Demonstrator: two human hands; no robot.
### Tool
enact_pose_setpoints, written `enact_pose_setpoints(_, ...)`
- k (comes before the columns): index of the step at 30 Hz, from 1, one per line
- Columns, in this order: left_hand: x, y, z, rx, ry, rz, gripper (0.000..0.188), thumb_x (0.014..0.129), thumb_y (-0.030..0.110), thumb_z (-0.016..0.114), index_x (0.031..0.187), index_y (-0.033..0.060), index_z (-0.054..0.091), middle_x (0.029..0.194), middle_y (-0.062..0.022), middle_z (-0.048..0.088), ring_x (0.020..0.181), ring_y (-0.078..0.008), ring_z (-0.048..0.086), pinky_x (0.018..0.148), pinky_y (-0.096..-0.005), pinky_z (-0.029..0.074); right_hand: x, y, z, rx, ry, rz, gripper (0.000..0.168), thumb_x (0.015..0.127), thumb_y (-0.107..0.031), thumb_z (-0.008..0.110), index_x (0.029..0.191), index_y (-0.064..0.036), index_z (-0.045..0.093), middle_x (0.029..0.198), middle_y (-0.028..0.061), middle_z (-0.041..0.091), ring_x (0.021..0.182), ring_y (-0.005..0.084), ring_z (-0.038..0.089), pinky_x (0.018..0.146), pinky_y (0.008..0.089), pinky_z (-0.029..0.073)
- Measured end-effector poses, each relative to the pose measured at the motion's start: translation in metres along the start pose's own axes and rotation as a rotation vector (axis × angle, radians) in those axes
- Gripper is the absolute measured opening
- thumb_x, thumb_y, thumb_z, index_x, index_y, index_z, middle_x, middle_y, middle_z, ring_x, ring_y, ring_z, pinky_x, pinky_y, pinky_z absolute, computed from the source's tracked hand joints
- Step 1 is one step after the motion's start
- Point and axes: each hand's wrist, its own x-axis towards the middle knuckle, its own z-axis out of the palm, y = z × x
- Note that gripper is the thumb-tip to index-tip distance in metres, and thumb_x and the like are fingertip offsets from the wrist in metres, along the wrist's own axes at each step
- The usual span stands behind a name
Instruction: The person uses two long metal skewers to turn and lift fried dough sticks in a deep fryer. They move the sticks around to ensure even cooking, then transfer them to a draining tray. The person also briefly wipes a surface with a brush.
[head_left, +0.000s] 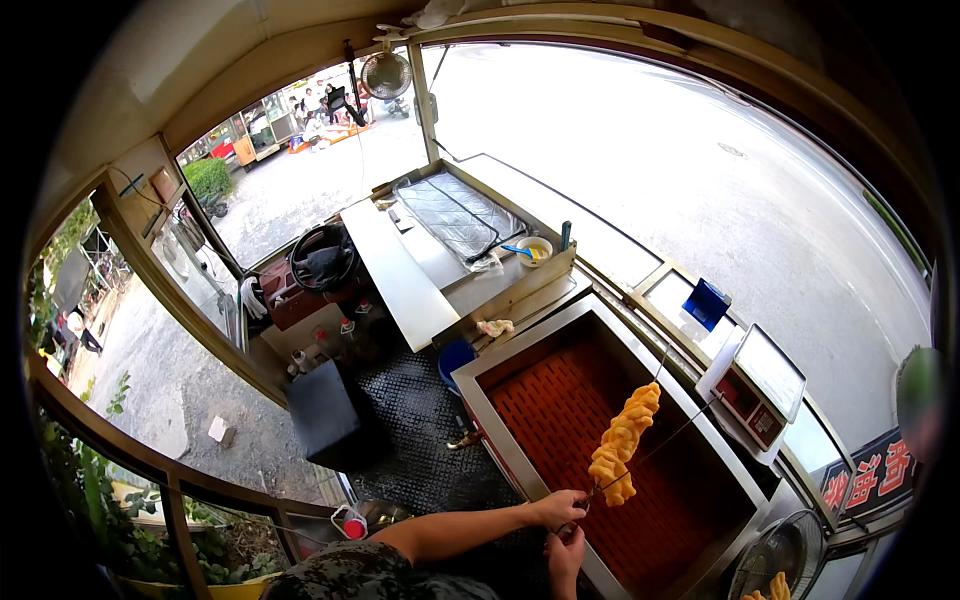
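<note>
A long twisted piece of golden fried dough (625, 442) is held over a rectangular metal deep fryer (469, 386), which has reddish-brown oil and a slotted plate in it. Two thin rods (675, 433) run out from my hands and spread apart past the dough. My left hand (559, 510) grips the rods near their lower ends, at the fryer's near edge. Just below it, my right hand (566, 559) is closed around a rod end. Whether the rods pierce the dough or carry it between them, I cannot tell.
Right of the fryer stands a weighing scale (757, 390), with a blue box (706, 304) beyond. More fried dough lies by a wire basket (780, 551). Ahead are a white board (397, 274) and a bowl with a brush (534, 251). A dark box stool (326, 412) stands left.
</note>
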Motion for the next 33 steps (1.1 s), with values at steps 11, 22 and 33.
enact_pose_setpoints(11, 0.017, -0.005, 0.032, 0.142, -0.053, -0.029, 0.025, 0.087, 0.019, 0.058, 0.097, -0.0038, 0.056, 0.085, -0.0185, 0.060, 0.083, -0.0331, 0.061, 0.072, -0.0419, 0.047, 0.030, 0.066, -0.001, -0.082, 0.380, -0.283, 0.048, 0.089, -0.019, 0.066, 0.123, 0.004, 0.040, 0.111, 0.0160, 0.057, 0.093, 0.0227, 0.063, 0.071, 0.0325, 0.054)
enact_pose_setpoints(22, 0.015, -0.036, 0.035, 0.039, -0.102, 0.400, 0.057, 0.060, 0.058, 0.070, 0.081, 0.0066, 0.059, 0.079, -0.0090, 0.052, 0.074, -0.0287, 0.051, 0.076, -0.0363, 0.040, 0.021, 0.043, 0.004, -0.475, 0.565, -0.234, 0.031, 0.090, -0.026, 0.063, 0.107, 0.000, 0.058, 0.094, 0.0104, 0.064, 0.079, 0.0206, 0.064, 0.068, 0.0315, 0.053)
enact_pose_setpoints(33, -0.042, 0.009, -0.045, 0.117, -0.479, 0.297, 0.018, 0.096, 0.018, 0.049, 0.100, 0.0019, 0.056, 0.087, -0.0124, 0.058, 0.082, -0.0251, 0.058, 0.071, -0.0378, 0.044, -0.007, 0.027, 0.010, -0.162, 0.408, -0.151, 0.030, 0.092, -0.024, 0.058, 0.101, 0.004, 0.056, 0.096, 0.0140, 0.062, 0.073, 0.0259, 0.062, 0.065, 0.0361, 0.051)
